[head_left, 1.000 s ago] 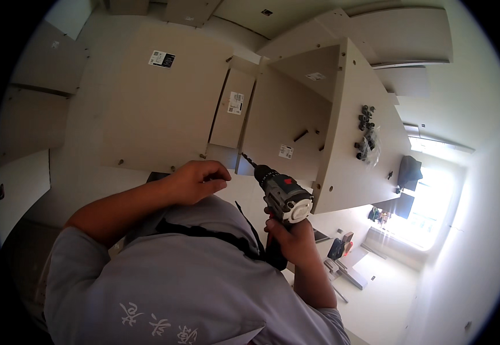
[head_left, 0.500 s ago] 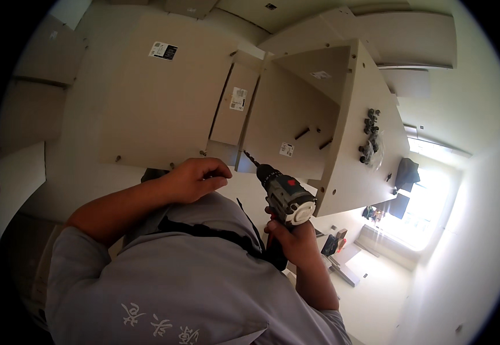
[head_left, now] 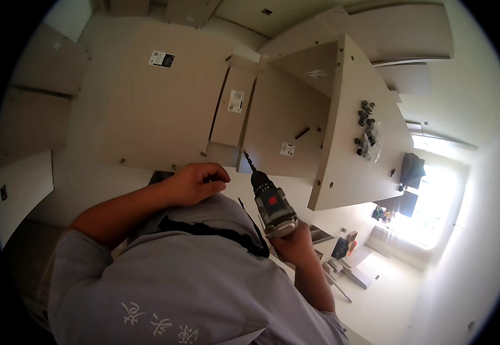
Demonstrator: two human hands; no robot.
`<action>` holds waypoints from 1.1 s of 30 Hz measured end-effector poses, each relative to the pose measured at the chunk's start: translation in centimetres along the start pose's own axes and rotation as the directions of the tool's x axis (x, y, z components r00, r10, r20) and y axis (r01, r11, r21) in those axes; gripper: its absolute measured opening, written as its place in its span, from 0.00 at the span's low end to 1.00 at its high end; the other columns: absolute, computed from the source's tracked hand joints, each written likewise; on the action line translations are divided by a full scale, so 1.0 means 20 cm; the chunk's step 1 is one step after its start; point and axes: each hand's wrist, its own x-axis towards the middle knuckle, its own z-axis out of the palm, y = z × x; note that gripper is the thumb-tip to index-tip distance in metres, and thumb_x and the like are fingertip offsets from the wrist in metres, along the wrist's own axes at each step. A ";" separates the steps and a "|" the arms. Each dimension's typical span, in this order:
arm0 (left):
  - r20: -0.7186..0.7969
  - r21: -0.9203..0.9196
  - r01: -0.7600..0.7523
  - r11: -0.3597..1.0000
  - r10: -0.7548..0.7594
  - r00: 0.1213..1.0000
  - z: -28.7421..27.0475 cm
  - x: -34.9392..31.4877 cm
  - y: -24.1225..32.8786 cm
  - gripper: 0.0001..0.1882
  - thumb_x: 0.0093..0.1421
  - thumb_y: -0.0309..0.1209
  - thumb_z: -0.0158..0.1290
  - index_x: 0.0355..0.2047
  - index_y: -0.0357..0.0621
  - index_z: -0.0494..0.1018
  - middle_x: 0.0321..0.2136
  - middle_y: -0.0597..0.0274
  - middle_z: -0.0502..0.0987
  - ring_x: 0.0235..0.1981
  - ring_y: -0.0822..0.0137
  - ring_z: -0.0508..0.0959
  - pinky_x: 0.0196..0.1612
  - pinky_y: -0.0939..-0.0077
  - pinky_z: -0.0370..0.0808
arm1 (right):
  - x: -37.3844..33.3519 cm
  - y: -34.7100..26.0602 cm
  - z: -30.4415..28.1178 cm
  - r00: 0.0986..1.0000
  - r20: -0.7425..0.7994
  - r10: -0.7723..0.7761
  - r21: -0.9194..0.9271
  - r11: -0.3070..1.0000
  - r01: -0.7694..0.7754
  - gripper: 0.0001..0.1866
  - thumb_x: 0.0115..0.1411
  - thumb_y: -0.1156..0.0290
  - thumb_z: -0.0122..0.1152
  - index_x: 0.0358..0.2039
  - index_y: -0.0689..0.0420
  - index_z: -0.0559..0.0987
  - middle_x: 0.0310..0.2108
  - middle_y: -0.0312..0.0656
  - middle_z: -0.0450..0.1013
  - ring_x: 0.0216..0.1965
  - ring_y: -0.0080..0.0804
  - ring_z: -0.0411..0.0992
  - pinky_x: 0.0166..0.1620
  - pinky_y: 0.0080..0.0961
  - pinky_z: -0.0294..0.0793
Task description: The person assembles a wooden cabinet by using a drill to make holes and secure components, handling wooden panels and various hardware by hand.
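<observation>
My right hand (head_left: 294,244) grips a cordless drill (head_left: 273,206) from below. Its spiral bit (head_left: 249,160) points away from me, its tip near the front corner of a cabinet carcass (head_left: 276,123). My left hand (head_left: 201,183) hovers before my belly with its fingers curled inward; whatever lies in the palm, if anything, is hidden. On the carcass's right-hand panel (head_left: 348,149) rest several small dark fittings (head_left: 367,112) and a clear plastic bag (head_left: 373,141). Inside the carcass, a dark slot (head_left: 302,133) and a white label (head_left: 287,149) show.
A large beige panel (head_left: 163,109) with a label spreads out at left, beside a narrow labelled board (head_left: 236,103). More panels (head_left: 402,34) lie at the far right. Tools and offcuts (head_left: 342,264) are on the floor at lower right, near a bright window (head_left: 428,207).
The drill has swung a little left and its body has turned, now pointing more straight ahead. My left hand has barely moved. The view has shifted slightly.
</observation>
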 end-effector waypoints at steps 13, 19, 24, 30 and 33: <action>0.303 -0.474 0.195 0.859 -0.049 0.952 0.13 0.16 0.09 0.26 0.70 0.40 0.56 0.64 0.41 0.67 0.58 0.55 0.75 0.62 0.60 0.73 0.65 0.61 0.70 | -0.03 0.46 0.17 0.932 -0.161 -0.324 0.325 0.875 0.360 0.22 0.54 0.77 0.73 0.51 0.57 0.82 0.49 0.42 0.82 0.51 0.35 0.80 0.56 0.33 0.77; 0.128 -0.968 0.129 0.213 -0.017 0.992 0.37 0.32 0.08 0.12 0.70 0.39 0.54 0.45 0.44 0.75 0.46 0.58 0.79 0.57 0.54 0.77 0.65 0.53 0.72 | 0.11 0.47 0.20 0.894 -0.145 -0.423 0.273 0.852 0.447 0.23 0.52 0.73 0.77 0.50 0.56 0.82 0.48 0.42 0.82 0.49 0.36 0.81 0.54 0.32 0.78; -0.011 -0.974 0.029 0.225 -0.175 0.984 0.53 0.39 0.06 0.10 0.71 0.37 0.52 0.36 0.45 0.73 0.34 0.58 0.79 0.46 0.54 0.80 0.59 0.52 0.77 | 0.21 0.62 0.22 0.797 -0.210 -0.567 -0.045 0.820 0.571 0.26 0.50 0.68 0.79 0.51 0.56 0.82 0.48 0.43 0.81 0.48 0.36 0.81 0.53 0.30 0.79; -0.107 -0.952 -0.054 0.302 -0.161 0.981 0.83 0.51 0.03 0.12 0.73 0.39 0.50 0.37 0.44 0.71 0.31 0.56 0.78 0.41 0.53 0.80 0.54 0.51 0.78 | 0.19 0.83 0.14 0.781 -0.323 -0.535 -0.073 0.836 0.543 0.30 0.50 0.63 0.79 0.53 0.56 0.80 0.49 0.44 0.81 0.48 0.38 0.81 0.52 0.30 0.80; -0.140 -0.948 -0.084 0.308 -0.161 0.977 1.03 0.57 0.03 0.13 0.72 0.41 0.50 0.36 0.44 0.70 0.30 0.55 0.76 0.39 0.52 0.80 0.53 0.50 0.79 | 0.15 0.93 0.00 0.738 -0.321 -0.594 -0.091 0.795 0.600 0.32 0.50 0.62 0.80 0.55 0.57 0.79 0.49 0.44 0.81 0.46 0.38 0.82 0.51 0.31 0.80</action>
